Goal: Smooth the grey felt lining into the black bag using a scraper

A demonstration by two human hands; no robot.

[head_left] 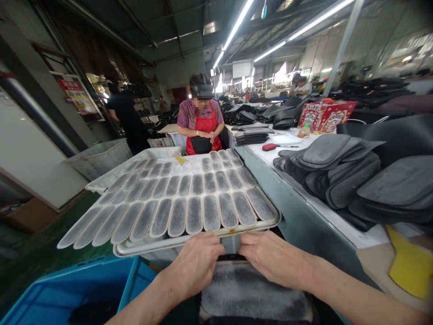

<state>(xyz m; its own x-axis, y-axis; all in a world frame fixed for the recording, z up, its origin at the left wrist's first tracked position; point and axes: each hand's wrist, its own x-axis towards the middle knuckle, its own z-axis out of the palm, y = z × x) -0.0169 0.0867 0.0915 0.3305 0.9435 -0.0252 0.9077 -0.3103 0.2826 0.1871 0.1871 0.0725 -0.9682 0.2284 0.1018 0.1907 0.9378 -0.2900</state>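
Note:
My left hand [199, 259] is closed, fingers curled over the far edge of a grey, suede-like leather panel [257, 293] with a dark border. My right hand [270, 257] pinches the same edge a little to the right. The panel lies close to my body, and its near end runs out of view. My fingertips are partly hidden behind my knuckles. Just beyond the hands, rows of grey oval leather pieces [186, 214] with pale rims lie across a white tray [162, 247].
A blue crate [131, 280] with something dark inside stands at lower left. On the right, a table [324, 225] carries stacked dark leather panels [352, 171], a red box cutter [269, 147] and a yellow piece [411, 266]. Opposite stands a person in a red apron [206, 123].

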